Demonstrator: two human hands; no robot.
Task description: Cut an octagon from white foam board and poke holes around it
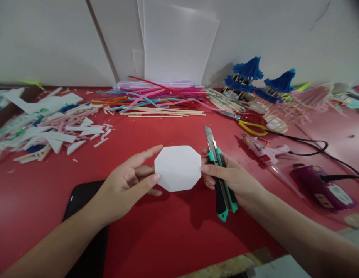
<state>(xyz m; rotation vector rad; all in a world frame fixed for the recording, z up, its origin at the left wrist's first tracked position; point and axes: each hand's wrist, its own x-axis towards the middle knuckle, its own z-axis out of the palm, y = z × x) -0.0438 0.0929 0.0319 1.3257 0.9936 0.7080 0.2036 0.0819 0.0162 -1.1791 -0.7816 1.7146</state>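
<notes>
A white octagonal piece of board (178, 168) is held between my two hands above the red table. My left hand (125, 183) pinches its left edge, thumb on the front and fingers behind. At the right edge, the thumb of my right hand (225, 173) presses the board. The same right hand also grips a green and black utility knife (222, 193), its blade out and pointing away from me. Part of the knife's handle is covered by the thumb.
White offcuts (54, 135) lie at left near a black phone (89, 231). Pipe cleaners (167, 94) and sticks are piled at the back. At right are yellow-handled scissors (251, 127), a glue gun (266, 150), a purple power socket (321, 185) and blue-roofed models (245, 73).
</notes>
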